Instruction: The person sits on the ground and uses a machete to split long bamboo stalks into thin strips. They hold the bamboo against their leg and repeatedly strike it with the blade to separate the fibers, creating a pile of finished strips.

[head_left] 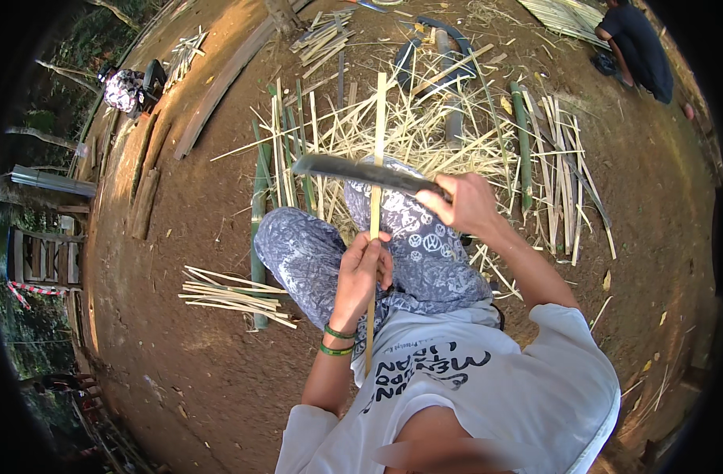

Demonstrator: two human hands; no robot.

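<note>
A long pale bamboo strip (380,118) runs upright from my lap out over the shavings. My left hand (365,268) is closed around its lower part, with two green bands on that wrist. My right hand (463,203) grips the handle end of a machete (346,169). Its broad dark blade points left and crosses the strip beyond my left hand, above my knees. Whether the edge touches the strip I cannot tell. Beneath both hands are my patterned grey trousers (433,237).
Bamboo shavings (417,130) heap beyond my knees. Split strips lie in a left bundle (235,295) and a right row (563,182), near a green bamboo pole (522,146). One person (638,47) crouches far right, another (128,88) far left. A plank (223,91) lies on the dirt.
</note>
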